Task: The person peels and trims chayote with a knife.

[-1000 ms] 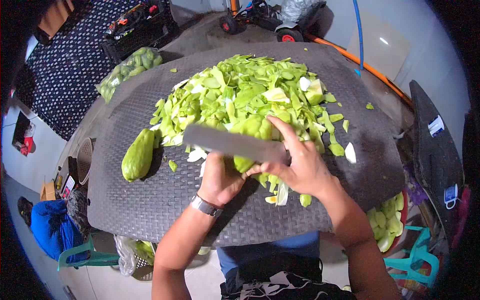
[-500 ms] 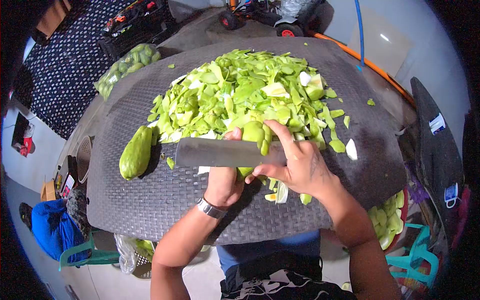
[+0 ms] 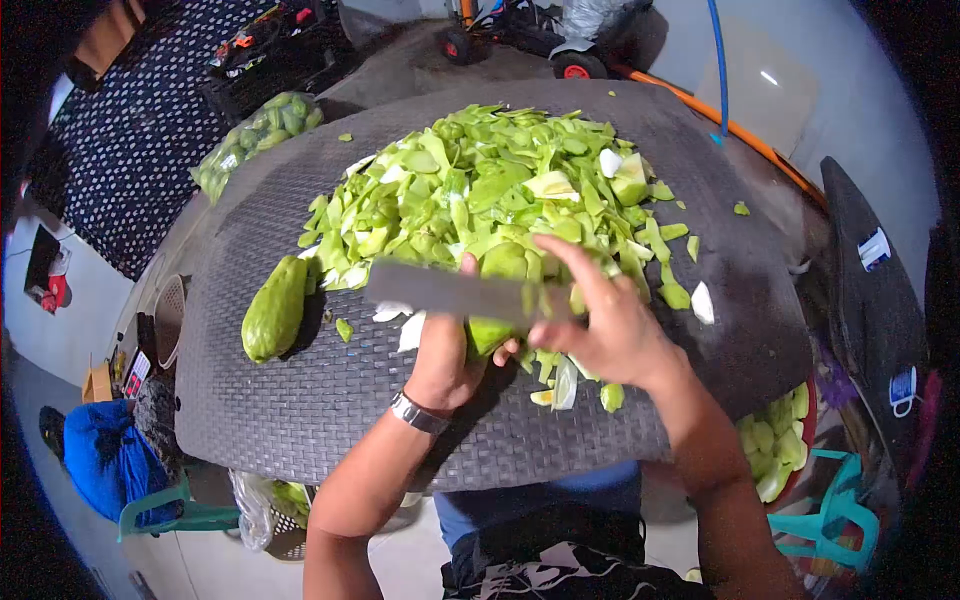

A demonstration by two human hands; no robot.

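Observation:
My left hand (image 3: 446,352), with a metal watch on the wrist, is wrapped round a green chayote (image 3: 503,264) above the near part of the table. My right hand (image 3: 618,325) grips a wide-bladed knife (image 3: 440,290), blurred by motion, whose blade lies across the chayote and points left. The knife's handle is hidden in the fingers. Beyond my hands spreads a large heap of green peelings (image 3: 480,185). A whole chayote (image 3: 275,310) rests to the left of the heap. Some peelings (image 3: 565,385) lie just below the knife.
The dark woven-pattern table (image 3: 330,410) fills the middle. A bag of chayotes (image 3: 265,132) stands beyond its left edge. A container of peeled pieces (image 3: 775,445) is at the lower right by a teal chair (image 3: 835,510). Another teal chair (image 3: 175,512) stands at the lower left.
The knife blade has swung from tilted to level and back to tilted over the chayote. The chayote has turned slightly in my left hand.

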